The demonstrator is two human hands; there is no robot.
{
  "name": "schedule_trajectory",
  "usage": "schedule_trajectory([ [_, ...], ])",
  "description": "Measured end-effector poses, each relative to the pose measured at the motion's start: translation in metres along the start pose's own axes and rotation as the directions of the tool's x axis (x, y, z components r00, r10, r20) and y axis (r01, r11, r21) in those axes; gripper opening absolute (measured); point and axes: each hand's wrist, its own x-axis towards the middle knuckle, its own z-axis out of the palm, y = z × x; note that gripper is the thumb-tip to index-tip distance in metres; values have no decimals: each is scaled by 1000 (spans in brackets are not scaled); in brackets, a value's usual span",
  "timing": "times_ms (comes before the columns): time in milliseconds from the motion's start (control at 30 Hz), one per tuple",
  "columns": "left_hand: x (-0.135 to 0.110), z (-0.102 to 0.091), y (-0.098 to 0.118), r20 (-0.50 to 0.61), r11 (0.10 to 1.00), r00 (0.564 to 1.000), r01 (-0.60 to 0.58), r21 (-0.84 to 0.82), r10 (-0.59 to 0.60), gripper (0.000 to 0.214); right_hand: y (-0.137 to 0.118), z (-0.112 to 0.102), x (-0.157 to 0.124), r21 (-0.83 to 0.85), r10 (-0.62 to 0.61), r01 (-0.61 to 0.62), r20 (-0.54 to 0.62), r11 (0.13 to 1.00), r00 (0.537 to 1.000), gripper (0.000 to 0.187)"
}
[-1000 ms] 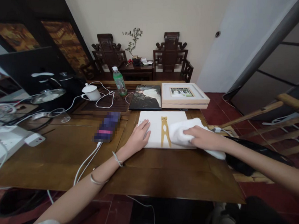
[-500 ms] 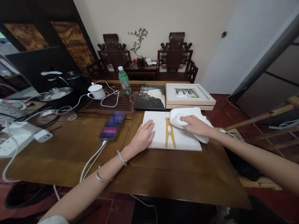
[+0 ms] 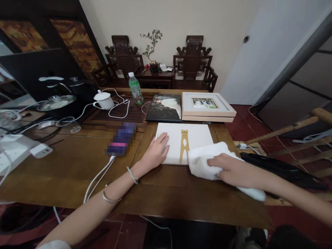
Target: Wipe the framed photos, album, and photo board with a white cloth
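Note:
A white panel point(image 3: 194, 137) with a gold stand point(image 3: 183, 147) on it lies flat on the wooden table point(image 3: 168, 195). My left hand point(image 3: 155, 153) rests flat on the panel's left edge, fingers stretched out. My right hand point(image 3: 232, 170) is closed on a white cloth point(image 3: 205, 160) that covers the panel's near right corner and trails off to the right.
Behind the panel lie a dark photo print point(image 3: 165, 107) and stacked light wooden frames point(image 3: 207, 106). A phone point(image 3: 120, 139) on a white cable, a green bottle point(image 3: 134, 88), a white lidded cup point(image 3: 103, 100) and a power strip point(image 3: 5, 155) sit to the left. A black bag point(image 3: 280, 169) lies right.
My right hand has drawn the cloth from the panel's far right corner down toward its near right corner. My left hand has stayed on the left edge.

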Motion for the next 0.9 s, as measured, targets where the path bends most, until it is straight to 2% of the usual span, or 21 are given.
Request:
schedule_trajectory([
  [133, 0, 0, 1, 15, 1000, 1000, 10, -5, -10, 41, 18, -18, 32, 38, -52, 53, -22, 998, 998, 18],
  [200, 0, 0, 0, 14, 1000, 1000, 11, -9, -11, 41, 28, -23, 53, 40, -55, 59, -94, 997, 994, 15],
  [267, 0, 0, 0, 8, 1000, 1000, 9, -15, -9, 41, 34, -26, 75, 58, 1, 11, -195, 998, 981, 16],
  [367, 0, -1, -1, 6, 1000, 1000, 4, -18, -4, 41, 32, -27, 104, 80, 103, -81, -324, 993, 941, 24],
  [433, 0, -1, -1, 8, 1000, 1000, 2, -16, -2, 41, 24, -25, 118, 32, 77, -71, -342, 997, 937, 26],
  [500, 0, -2, -1, 10, 1000, 1000, 0, -15, 1, 41, 14, -20, 126, -32, 20, -31, -311, 999, 950, 26],
  [667, 0, 1, -5, 4, 1000, 1000, -12, -26, 12, 42, -8, 7, 119, -142, -58, 28, -216, 989, 975, 34],
  [800, 0, 4, -7, -10, 1000, 1000, -18, -20, 17, 41, -26, 29, 85, -173, -106, 83, -126, 981, 986, 38],
  [900, 1, 5, -7, 2, 1000, 1000, -14, -3, 14, 42, -42, 38, 55, -142, -150, 139, -68, 980, 986, 39],
])
